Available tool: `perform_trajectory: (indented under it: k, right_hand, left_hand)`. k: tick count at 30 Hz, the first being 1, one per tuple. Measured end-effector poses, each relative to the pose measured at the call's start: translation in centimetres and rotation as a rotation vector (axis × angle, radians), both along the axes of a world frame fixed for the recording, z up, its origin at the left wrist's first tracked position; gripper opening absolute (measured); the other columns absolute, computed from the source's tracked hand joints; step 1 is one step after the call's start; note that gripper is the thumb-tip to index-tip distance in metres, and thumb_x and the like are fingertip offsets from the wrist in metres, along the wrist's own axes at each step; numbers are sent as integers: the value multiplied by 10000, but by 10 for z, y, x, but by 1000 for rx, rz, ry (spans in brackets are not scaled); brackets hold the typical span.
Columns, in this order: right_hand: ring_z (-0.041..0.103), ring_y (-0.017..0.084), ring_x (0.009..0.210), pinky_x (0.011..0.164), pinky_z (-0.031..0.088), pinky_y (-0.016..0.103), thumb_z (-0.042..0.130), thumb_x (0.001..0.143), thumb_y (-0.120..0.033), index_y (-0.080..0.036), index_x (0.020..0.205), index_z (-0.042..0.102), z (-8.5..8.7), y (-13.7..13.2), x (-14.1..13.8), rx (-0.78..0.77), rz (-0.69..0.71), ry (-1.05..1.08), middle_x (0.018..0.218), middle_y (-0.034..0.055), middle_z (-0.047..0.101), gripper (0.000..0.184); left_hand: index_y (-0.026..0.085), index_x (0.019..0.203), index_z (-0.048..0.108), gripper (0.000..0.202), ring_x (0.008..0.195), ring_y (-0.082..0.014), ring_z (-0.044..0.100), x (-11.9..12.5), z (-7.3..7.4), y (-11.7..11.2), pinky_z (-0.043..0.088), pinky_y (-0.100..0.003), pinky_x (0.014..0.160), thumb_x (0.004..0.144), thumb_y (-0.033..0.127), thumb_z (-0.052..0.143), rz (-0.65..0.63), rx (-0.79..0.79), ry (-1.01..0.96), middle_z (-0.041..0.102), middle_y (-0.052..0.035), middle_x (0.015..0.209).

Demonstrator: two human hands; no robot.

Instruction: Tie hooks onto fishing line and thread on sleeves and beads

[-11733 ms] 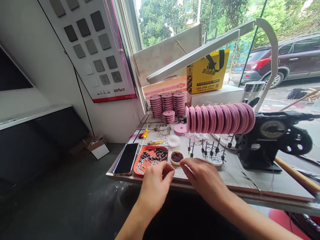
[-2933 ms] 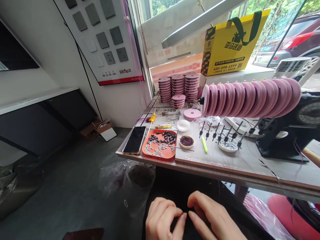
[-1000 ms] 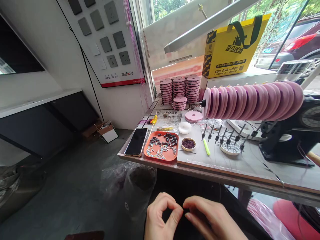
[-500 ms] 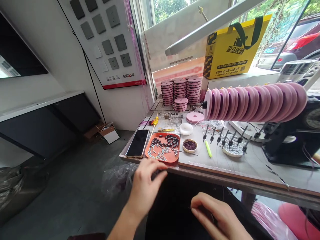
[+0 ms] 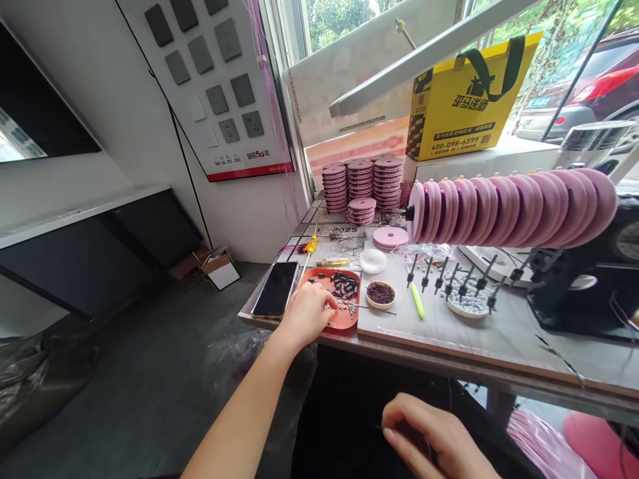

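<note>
My left hand (image 5: 310,311) is over the near left part of an orange tray (image 5: 344,324). Its fingers curl down to the small silvery metal pieces (image 5: 349,306) there; the fingertips are mostly hidden, so what they pinch does not show. Small black pieces (image 5: 345,283) lie at the far side of the same tray. Above the dark cloth of my lap, my right hand (image 5: 432,429) is closed in a pinch, thumb against forefinger. Something very thin seems to stick out of that pinch, too faint to name.
A phone (image 5: 276,289) lies left of the tray. To its right are a dish of dark short pieces (image 5: 380,294), a lime-green pen-like tool (image 5: 417,301) and a dish of pale beads (image 5: 469,305). Pink spools (image 5: 514,206) on a rod overhang the table's right side; stacked pink spools (image 5: 360,183) stand behind.
My left hand has moved forward from in front of the table edge into the orange tray, fingers now turned down. My right hand keeps its pinch and has hardly moved.
</note>
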State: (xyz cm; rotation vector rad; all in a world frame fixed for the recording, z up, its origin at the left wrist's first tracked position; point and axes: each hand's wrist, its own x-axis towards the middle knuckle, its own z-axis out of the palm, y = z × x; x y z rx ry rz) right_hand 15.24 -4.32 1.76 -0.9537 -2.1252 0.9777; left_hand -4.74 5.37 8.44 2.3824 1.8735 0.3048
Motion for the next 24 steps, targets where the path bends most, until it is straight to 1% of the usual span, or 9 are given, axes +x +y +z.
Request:
perform_trajectory:
  k: [4,6,8,12,18,22,24]
  right_hand:
    - [477,101,521,481,394,168,390,900,-297,-207,699,475,-1,1,-1,-24,5,-7,619,-14,537,236]
    - [483,102,526,488,398,169,384,900,-299,-206,700,475,-1,0,-2,-40,12,-12,623,-12,540,239]
    - [487,102,527,490,401,167,387,898,-294,-205,701,478,-2,-1,-2,-42,15,-16,624,-12,544,234]
    - [486,98,516,482,402,162,416,888,-283,-208,700,481,-1,-2,-1,-17,-6,-13,618,-18,546,213]
    - [509,101,515,485,415,160,426,878,-273,-208,707,496,-1,-2,-1,-22,-9,-22,617,-18,561,195]
    - [538,112,541,510,435,169,421,879,-287,-205,716,506,-2,-2,-2,-51,3,-35,635,-6,580,201]
    - [544,115,547,516,438,171,422,877,-285,-204,712,502,-3,-3,-3,-58,4,-44,639,-3,583,200]
  left_hand:
    - [217,703,728,196,854,-239,600,-1,3,0,478,-340,740,739,77,595,66,25,0,678,-42,803]
    - [216,692,726,194,854,-239,601,0,3,0,481,-343,745,731,76,599,68,25,-7,680,-43,801]
    - [213,697,730,184,868,-235,602,4,1,1,483,-335,758,720,74,611,49,23,-23,683,-47,820]
    - [207,764,735,181,944,-239,581,12,-5,5,464,-345,841,732,77,613,11,26,-49,677,-63,909]
    - [240,679,718,279,974,-234,562,14,-7,4,442,-358,869,722,11,565,-40,-11,-70,657,-41,904]
    - [223,732,712,210,1015,-258,543,11,-7,3,429,-392,877,745,50,593,-64,-23,-103,644,-65,936]
    - [217,699,695,183,1012,-261,540,11,-8,5,421,-396,880,737,56,618,-81,-32,-131,639,-55,903]
